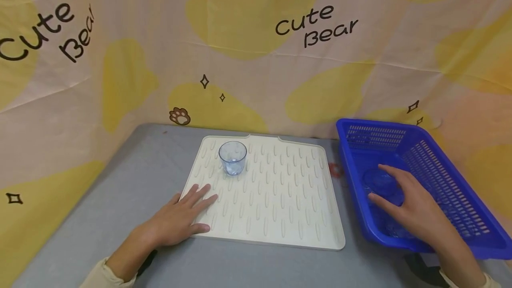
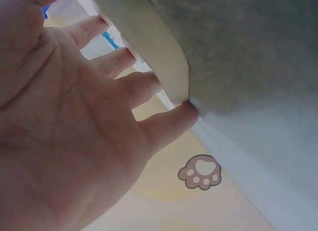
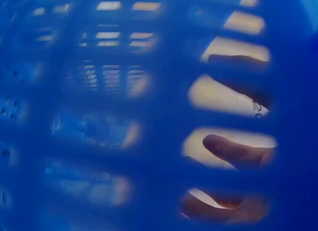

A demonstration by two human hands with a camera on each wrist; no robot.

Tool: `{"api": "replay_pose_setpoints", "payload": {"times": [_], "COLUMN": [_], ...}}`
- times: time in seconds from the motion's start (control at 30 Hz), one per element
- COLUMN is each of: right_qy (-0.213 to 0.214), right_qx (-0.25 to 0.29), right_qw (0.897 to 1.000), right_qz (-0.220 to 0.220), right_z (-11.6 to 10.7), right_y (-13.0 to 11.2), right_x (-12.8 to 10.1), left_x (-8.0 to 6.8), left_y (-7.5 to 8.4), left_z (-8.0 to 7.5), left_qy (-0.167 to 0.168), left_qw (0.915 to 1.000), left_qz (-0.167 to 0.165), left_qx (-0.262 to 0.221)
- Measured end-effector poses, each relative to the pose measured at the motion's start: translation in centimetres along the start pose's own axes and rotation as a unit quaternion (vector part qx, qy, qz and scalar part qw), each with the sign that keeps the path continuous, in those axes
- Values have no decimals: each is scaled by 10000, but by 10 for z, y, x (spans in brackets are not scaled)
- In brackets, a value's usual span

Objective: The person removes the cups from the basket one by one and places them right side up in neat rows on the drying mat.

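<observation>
A clear bluish glass cup (image 1: 233, 159) stands upright near the back left of a white ridged drying mat (image 1: 276, 194). My left hand (image 1: 178, 219) rests with spread fingers on the mat's left edge; in the left wrist view its fingertips (image 2: 181, 116) touch the rim. My right hand (image 1: 418, 210) reaches into a blue plastic basket (image 1: 354, 199), thumb and fingers spread apart beside another glass cup (image 1: 376, 181) inside. In the right wrist view, the basket's slotted wall covers most of the picture and a finger (image 3: 233, 149) shows through a slot.
More clear glassware (image 1: 396, 228) lies in the basket, partly hidden by my right hand and arm. Mat and basket sit side by side on a grey-covered table (image 1: 132, 181). A patterned cloth (image 1: 248, 57) hangs behind and at the sides.
</observation>
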State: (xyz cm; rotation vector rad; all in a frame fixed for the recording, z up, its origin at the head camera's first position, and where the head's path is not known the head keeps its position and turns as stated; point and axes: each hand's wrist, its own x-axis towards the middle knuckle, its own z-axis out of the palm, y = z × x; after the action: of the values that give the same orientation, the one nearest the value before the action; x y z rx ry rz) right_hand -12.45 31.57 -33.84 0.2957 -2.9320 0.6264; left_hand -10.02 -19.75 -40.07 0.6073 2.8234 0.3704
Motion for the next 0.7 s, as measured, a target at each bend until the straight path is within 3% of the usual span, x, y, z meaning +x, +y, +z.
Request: {"api": "replay_pose_setpoints", "payload": {"times": [0.4,0.7], "right_qy": [-667,-530], "right_qx": [37,-190], "right_qw": [9978,9980], "right_qz": [52,-299], "right_z": [8,9], "right_y": [17,22], "right_x": [15,16], "left_x": [2,2], "left_y": [-1,-2], "left_z": [0,1], "left_qy": [4,-107], "left_qw": [10000,9999], "left_qz": [34,-60], "left_qx": [10,-90]}}
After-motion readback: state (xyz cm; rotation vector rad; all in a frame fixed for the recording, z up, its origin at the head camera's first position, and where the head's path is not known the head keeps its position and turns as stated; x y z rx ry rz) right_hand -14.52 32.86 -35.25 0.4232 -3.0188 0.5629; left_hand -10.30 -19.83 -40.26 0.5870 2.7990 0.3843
